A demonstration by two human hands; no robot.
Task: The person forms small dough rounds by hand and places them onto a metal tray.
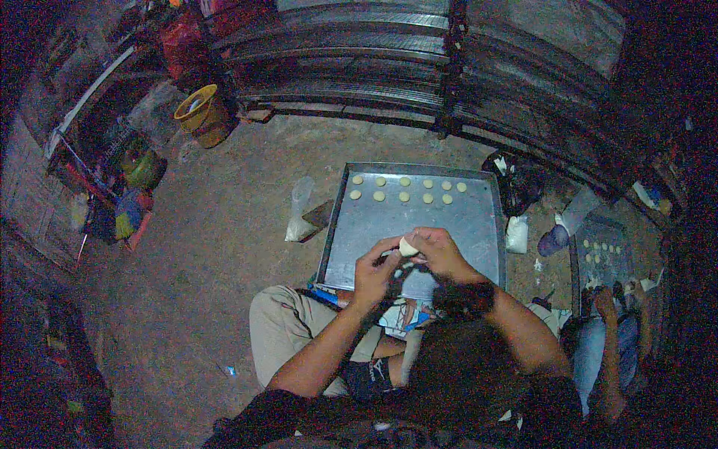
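Over the near half of a large metal baking tray [359,247], my two hands meet around a small pale piece of dough [407,247]. My left hand [378,273] pinches it from the left side. From the right, my right hand [441,254] closes its fingers on the same piece. Small bits of pale dough seem to lie just below my fingers, partly hidden by them. Along the tray's far side sit two rows of small round dough discs [404,182], spaced apart.
A clear bag of white powder [301,228] lies left of the tray; a white packet [517,233] and black bag [511,191] stand right. Farther right, a co-worker's hand [604,301] is at a second tray [624,254]. A yellow bucket [202,118] stands far left, near metal racks [351,67].
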